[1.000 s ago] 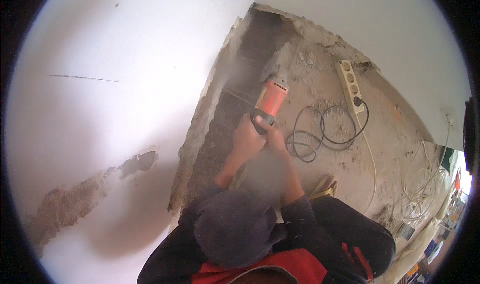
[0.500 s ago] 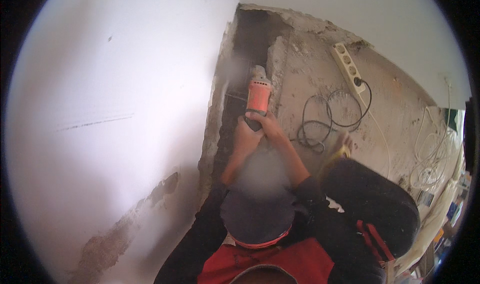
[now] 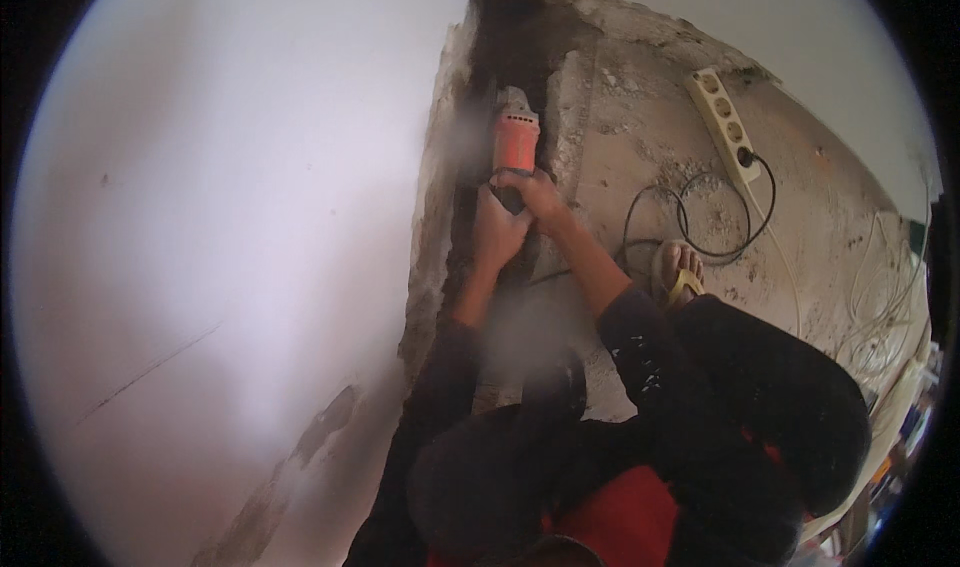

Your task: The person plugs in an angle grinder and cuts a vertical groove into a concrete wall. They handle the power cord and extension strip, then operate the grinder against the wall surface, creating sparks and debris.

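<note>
An orange angle grinder (image 3: 515, 147) with a grey metal head lies lengthwise over a dark trench (image 3: 520, 32) beside the white wall. Both my hands grip its dark rear body. My left hand (image 3: 500, 229) wraps the back end from the left and below. Just ahead of it, my right hand (image 3: 537, 197) closes round the same body from the right. The grinder's head points away from me, near the broken wall edge. Haze and a blurred patch hide part of the head's left side, so any disc is hard to make out.
A white power strip (image 3: 724, 122) with a black plug lies on the dusty floor at right. Its black cable (image 3: 682, 217) loops towards my sandalled foot (image 3: 680, 270). White cables (image 3: 880, 307) lie farther right. The white wall (image 3: 250, 217) rises at left.
My hands and the grinder have moved farther along the trench, away from me. The view has shifted, and my sandalled foot shows more fully. Both hands keep their grip.
</note>
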Tool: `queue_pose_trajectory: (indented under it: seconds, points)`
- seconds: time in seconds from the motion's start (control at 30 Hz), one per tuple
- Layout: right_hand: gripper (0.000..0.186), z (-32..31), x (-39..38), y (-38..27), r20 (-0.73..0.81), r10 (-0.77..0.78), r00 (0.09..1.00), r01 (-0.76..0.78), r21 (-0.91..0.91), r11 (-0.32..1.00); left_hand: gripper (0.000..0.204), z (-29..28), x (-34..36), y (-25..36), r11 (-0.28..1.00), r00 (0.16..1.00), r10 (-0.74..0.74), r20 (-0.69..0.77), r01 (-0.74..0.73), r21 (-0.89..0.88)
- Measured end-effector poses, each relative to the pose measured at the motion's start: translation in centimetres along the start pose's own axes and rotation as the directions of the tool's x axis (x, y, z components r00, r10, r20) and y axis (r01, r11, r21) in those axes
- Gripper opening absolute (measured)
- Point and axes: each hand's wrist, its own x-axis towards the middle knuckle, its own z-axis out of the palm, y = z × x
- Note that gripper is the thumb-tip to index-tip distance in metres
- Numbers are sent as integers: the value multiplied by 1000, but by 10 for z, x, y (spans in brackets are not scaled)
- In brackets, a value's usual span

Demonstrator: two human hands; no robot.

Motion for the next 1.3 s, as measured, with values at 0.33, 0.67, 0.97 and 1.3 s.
queue_pose_trajectory:
  seconds: [0.33,0.67,0.97,1.3]
  points:
    - [52,3,33,-6,7,-83,997,83,-35,996,77,4,36,-21,999,999,36,16,-36,5]
    - [60,-1,42,-6,51,-128,990,129,-20,991,76,26,50,-47,981,984,163,-69,-169,-98]
    - [63,-1,52,5,22,-111,994,110,22,994,77,26,52,-50,993,995,95,-16,-95,-66]
    - [65,-4,61,12,56,-73,996,76,-56,996,76,28,53,-53,987,992,121,-46,-125,-98]
